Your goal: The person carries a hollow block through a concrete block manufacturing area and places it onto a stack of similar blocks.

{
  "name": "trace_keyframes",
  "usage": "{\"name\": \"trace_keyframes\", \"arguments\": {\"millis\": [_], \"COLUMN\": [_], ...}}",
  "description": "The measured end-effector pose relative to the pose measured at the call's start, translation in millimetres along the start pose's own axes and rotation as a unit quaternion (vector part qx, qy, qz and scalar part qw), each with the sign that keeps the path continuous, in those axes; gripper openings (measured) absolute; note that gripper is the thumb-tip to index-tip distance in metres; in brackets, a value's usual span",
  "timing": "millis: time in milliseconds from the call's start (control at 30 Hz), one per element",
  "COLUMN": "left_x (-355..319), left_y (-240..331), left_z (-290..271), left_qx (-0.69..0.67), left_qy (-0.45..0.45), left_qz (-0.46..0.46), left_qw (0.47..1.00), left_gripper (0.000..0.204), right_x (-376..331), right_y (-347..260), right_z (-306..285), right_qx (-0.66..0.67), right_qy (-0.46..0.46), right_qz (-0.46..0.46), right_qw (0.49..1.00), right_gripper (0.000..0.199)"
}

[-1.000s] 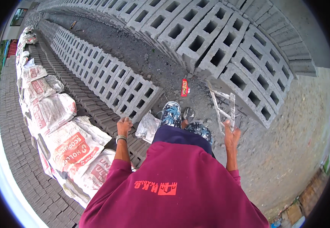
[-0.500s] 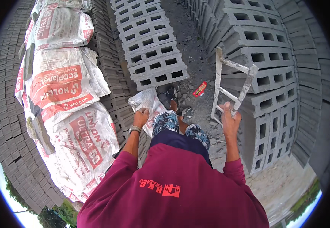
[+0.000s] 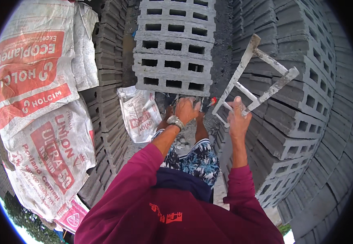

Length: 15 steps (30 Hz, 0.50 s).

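My right hand [image 3: 239, 118] grips the lower end of a pale, cement-stained frame [image 3: 237, 72] with two long bars and several crosspieces. It stands up at a tilt beside the block stack on the right. My left hand [image 3: 187, 110], with a watch [image 3: 175, 121] on its wrist, is curled in front of the near end of the middle row of hollow concrete blocks [image 3: 173, 76]. The fingers bend away from view, so anything inside them is hidden. Left of that hand lies a crumpled white cement sack [image 3: 139, 116], apart from it.
Large cement sacks [image 3: 42, 130] cover a stack at the left. Between them and the middle row stands a wall of stacked blocks [image 3: 108, 81]. Tall stacked hollow blocks [image 3: 294, 110] rise at the right. Gravel [image 3: 222, 44] shows in the narrow gap, near a small red wrapper [image 3: 213, 101].
My left hand has moved right, away from the white sack, to in front of the middle blocks. The frame in my right hand has tilted further right. The view has shifted.
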State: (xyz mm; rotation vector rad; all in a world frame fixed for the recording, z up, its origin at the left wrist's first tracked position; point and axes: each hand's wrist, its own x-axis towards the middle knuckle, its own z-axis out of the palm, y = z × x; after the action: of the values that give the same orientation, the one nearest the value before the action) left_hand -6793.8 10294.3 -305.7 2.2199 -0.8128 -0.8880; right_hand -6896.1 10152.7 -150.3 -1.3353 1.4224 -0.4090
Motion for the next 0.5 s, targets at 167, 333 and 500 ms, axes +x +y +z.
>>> {"name": "trace_keyframes", "arguments": {"millis": [167, 333, 500], "left_x": [38.9, 77.5, 92.8], "left_y": [-5.6, 11.6, 8.5], "left_z": [75.5, 103.7, 119.5], "left_qx": [0.144, 0.163, 0.156], "left_qy": [0.122, 0.050, 0.116], "left_qz": [0.087, -0.027, -0.083], "left_qw": [0.978, 0.985, 0.977], "left_gripper": [0.056, 0.043, 0.034], "right_x": [46.7, 86.1, 105.3], "right_y": [11.6, 33.0, 26.8], "right_z": [19.7, 24.2, 50.2], "right_qx": [0.085, 0.102, 0.139], "right_qy": [-0.045, -0.066, -0.113], "right_qz": [-0.012, -0.066, -0.109], "right_qw": [0.995, 0.990, 0.978], "right_gripper": [0.059, 0.038, 0.033]}}
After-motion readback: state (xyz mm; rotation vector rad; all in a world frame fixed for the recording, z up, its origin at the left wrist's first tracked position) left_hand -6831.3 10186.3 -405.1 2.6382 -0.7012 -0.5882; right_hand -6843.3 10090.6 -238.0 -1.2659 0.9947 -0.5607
